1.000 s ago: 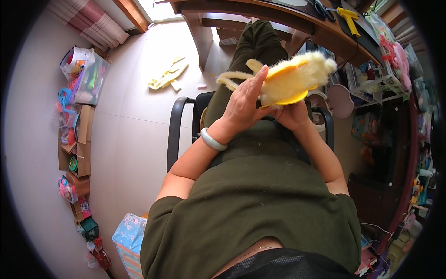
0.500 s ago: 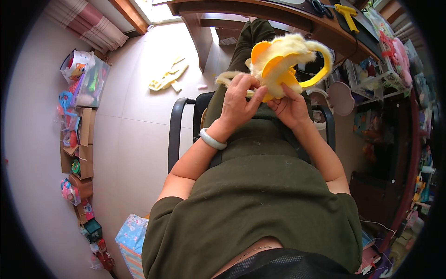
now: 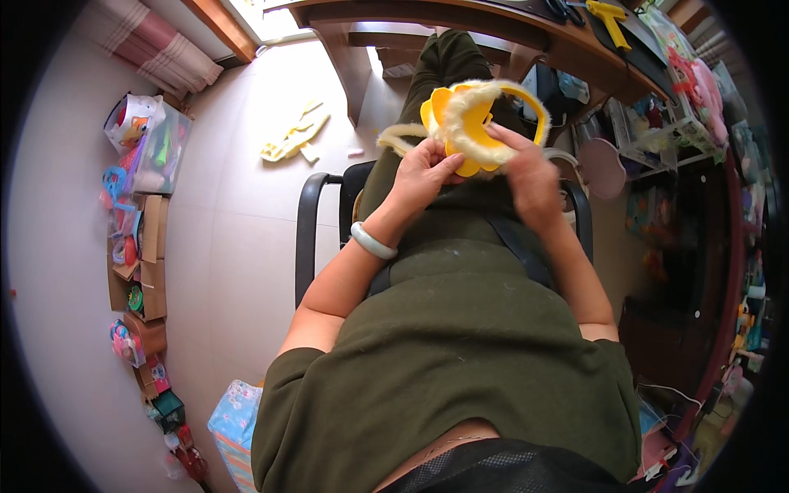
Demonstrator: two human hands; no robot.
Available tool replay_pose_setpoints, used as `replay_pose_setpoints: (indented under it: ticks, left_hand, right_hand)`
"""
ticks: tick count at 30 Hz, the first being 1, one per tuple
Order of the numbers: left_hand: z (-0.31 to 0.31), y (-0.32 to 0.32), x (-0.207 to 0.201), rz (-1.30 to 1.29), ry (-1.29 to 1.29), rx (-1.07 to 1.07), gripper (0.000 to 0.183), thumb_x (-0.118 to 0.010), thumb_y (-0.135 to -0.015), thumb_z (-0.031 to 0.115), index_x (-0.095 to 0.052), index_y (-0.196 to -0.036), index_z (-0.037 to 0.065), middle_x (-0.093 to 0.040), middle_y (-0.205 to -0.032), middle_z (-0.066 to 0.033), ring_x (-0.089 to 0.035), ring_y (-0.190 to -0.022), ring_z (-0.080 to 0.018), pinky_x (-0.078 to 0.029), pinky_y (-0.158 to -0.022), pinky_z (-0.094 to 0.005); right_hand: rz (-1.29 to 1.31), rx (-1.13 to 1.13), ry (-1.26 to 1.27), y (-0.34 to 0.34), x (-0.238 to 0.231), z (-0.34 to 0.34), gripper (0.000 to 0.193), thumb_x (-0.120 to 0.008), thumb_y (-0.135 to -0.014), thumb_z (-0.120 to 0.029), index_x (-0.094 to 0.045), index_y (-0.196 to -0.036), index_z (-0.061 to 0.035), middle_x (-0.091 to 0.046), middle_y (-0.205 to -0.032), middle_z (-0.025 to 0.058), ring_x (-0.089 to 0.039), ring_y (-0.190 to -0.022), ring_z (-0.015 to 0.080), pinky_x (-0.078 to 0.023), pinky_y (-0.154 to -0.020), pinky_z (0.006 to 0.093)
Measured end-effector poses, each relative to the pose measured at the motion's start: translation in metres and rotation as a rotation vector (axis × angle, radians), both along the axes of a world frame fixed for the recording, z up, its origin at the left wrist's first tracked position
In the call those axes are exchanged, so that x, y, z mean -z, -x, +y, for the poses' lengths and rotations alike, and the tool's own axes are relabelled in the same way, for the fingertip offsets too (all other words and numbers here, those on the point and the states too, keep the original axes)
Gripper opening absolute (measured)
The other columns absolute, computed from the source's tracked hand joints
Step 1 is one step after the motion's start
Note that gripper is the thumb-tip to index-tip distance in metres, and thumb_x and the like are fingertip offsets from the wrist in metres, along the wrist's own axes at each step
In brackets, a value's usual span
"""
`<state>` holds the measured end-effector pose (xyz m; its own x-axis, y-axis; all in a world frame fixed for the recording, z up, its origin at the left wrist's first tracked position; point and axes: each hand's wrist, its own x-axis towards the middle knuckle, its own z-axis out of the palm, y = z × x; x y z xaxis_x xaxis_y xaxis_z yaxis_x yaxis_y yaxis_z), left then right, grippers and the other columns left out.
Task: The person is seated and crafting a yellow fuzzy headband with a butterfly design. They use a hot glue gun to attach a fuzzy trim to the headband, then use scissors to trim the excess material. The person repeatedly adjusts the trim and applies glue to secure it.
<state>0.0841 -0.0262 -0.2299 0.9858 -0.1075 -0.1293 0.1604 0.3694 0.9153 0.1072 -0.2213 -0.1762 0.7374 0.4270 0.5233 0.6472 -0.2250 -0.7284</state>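
Observation:
A fluffy cream-and-yellow headband-like piece (image 3: 475,125) is held over my lap. It has rounded yellow petal shapes, a furry cream rim around a yellow face, and a furry curved band at each side. My left hand (image 3: 423,174), with a pale bangle on its wrist, pinches the lower left edge of the piece between thumb and fingers. At the right side, my right hand (image 3: 534,181) is smeared by motion. One of its fingers reaches over the rim to the yellow face; how the other fingers are placed is hard to make out.
A wooden desk (image 3: 493,16) crosses the top, with a yellow glue gun (image 3: 608,23) on it. Chair armrests (image 3: 310,238) flank me. Pale yellow fabric scraps (image 3: 296,135) lie on the floor at left. Boxes and bags (image 3: 152,255) line the left wall; shelves (image 3: 657,140) stand at right.
The furry piece has been turned so its yellow face and rim show, and has moved slightly left and down. My right hand has shifted to its right side; the left hand keeps hold.

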Motion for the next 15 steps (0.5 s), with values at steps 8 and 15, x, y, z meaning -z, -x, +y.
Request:
replay_pose_setpoints:
  ticks: [8,15]
  left_hand:
    - [0.000,-0.001,0.011,-0.137,0.084,0.051,0.008,-0.061,-0.094,0.008,-0.056,-0.098,0.003,-0.063,-0.092,-0.0022,-0.059,-0.083,-0.0075,-0.051,-0.075,-0.0220]
    - [0.000,0.002,0.005,-0.036,0.067,0.038,0.014,-0.063,-0.094,0.013,-0.054,-0.099,0.003,-0.064,-0.092,-0.0051,-0.064,-0.081,-0.0102,-0.055,-0.074,-0.0240]
  right_hand:
    - [-0.207,-0.086,0.537,-0.021,0.028,0.032,0.080,-0.025,-0.095,-0.063,-0.025,-0.150,-0.0049,-0.023,-0.157,0.0139,-0.020,-0.146,0.0272,-0.011,-0.116,0.0486]
    - [0.051,0.113,0.869,-0.043,0.042,-0.020,0.070,-0.027,-0.100,-0.053,-0.037,-0.144,0.0003,-0.037,-0.150,0.0163,-0.029,-0.141,0.0331,-0.015,-0.115,0.0511]
